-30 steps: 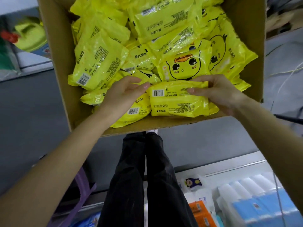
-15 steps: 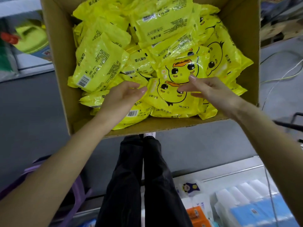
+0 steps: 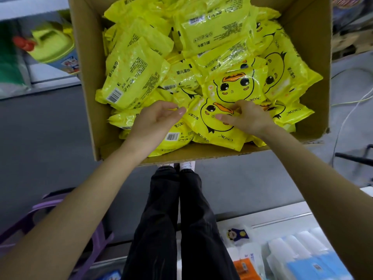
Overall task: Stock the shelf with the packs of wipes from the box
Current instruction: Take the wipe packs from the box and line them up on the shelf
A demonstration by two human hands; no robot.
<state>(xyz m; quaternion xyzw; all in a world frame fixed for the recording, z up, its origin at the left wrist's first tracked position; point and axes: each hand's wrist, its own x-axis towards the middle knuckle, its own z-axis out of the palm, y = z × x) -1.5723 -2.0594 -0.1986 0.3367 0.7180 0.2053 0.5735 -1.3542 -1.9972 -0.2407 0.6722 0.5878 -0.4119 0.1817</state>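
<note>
Two hands in the box (image 3: pixel 88 77).
At six o'clock the right hand (image 3: pixel 250 118) pinches the duck pack (image 3: pixel 212 126); left hand (image 3: pixel 155 122) loosely curled, empty.

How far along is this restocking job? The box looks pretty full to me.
Barely started, it seems. Done: no yellow pack shows on the part of the shelf in view. In hand: the right hand grips a duck-face pack in the box, with the left hand at its edge. Left: the box is heaped with packs, all yet to be shelved.

Shop: stocked shelf (image 3: pixel 282 223), goods box (image 3: pixel 86 77).
</note>
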